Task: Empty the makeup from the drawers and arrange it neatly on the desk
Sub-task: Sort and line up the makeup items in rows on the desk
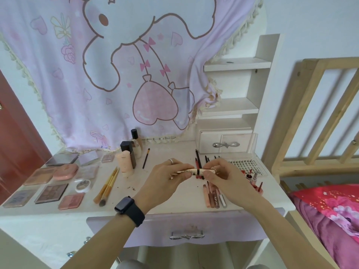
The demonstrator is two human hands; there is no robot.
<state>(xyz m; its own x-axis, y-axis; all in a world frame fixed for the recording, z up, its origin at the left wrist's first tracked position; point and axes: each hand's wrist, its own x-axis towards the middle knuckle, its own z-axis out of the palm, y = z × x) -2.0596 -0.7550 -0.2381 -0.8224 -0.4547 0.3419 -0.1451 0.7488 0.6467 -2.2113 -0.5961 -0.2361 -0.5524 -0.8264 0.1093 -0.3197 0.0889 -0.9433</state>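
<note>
A slim gold makeup tube [194,171] lies level above the middle of the white desk [165,199]. My left hand [165,179] pinches its left end and my right hand [223,175] pinches its right end. Several palettes and compacts [51,193] lie in rows at the left. Brushes [107,185] lie beside them. Bottles [134,150] stand at the back. Lip gloss tubes [213,197] lie under my right hand, and pencils [200,162] lie behind the tube. The front drawer [184,230] is closed.
A small white drawer [225,142] with a bow handle sits at the back right under shelves. A lash tray [246,166] and red lipsticks [254,181] lie at the right edge. A pink curtain hangs behind. A wooden bed frame [310,133] stands to the right.
</note>
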